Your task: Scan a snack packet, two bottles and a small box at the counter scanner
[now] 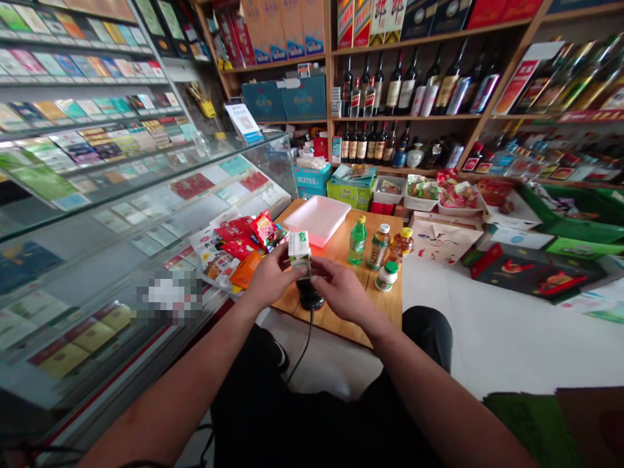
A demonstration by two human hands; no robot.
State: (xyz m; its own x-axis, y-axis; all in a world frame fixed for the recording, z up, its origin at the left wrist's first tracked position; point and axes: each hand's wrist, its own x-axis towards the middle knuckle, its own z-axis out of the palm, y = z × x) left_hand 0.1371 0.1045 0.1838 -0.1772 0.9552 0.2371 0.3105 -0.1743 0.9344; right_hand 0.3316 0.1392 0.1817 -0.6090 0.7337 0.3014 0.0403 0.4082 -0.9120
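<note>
Between my two hands is a small white-and-green box (299,246), held upright over the low wooden table. My left hand (272,278) grips its left side, thumb across the lower front. Curled fingers of my right hand (344,289) press at its right side. Just below the box, a black corded device (311,298) stands on the table, its upper part partly hidden by my fingers and the box. Left of my left hand lies a pile of snack packets (238,244), red and orange. Beyond the box is a pale pink tray (319,218).
On the wooden table (336,322), right of my hands, stand a green bottle (357,242), two brown drink bottles (379,247) and a white jar with green lid (387,277). A glass display counter (160,214) runs along the left. Bottle shelves (404,117) line the back.
</note>
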